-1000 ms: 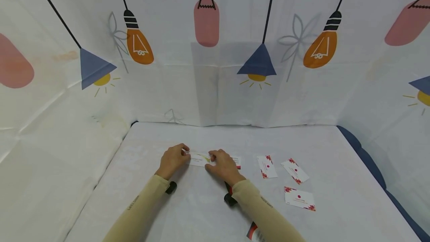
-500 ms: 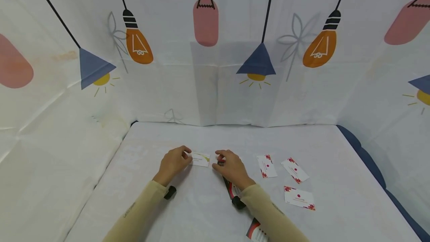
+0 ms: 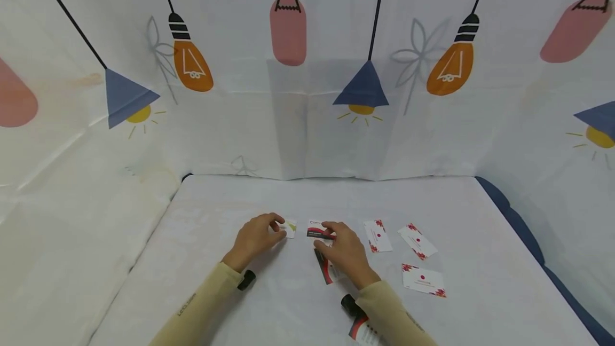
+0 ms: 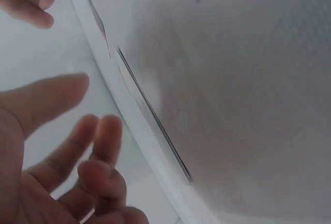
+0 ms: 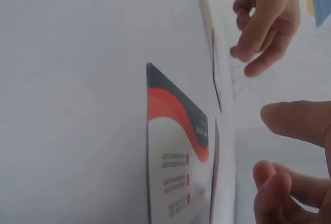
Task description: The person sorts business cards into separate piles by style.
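Observation:
My left hand (image 3: 255,240) hovers over a white card with a green corner (image 3: 290,228), covering its left part. In the left wrist view, thumb and fingers stand apart with nothing between them, and the card lies below on the table. My right hand (image 3: 349,254) is over the right end of a white, red and black card (image 3: 316,227). Its thumb and fingers are spread and hold nothing in the right wrist view. A second red and black card (image 5: 178,157) lies nearer, partly under the right hand in the head view.
Three white cards with red flowers, one of them the nearest card (image 3: 424,280), lie to the right. Another red and black card (image 3: 362,331) sits near the front, partly behind the right sleeve. A white cloth covers the table (image 3: 240,196); a printed curtain (image 3: 307,122) stands behind.
The right hand has left the white and green card and moved right and nearer, uncovering the red and black card. The left hand has shifted a little right over its card.

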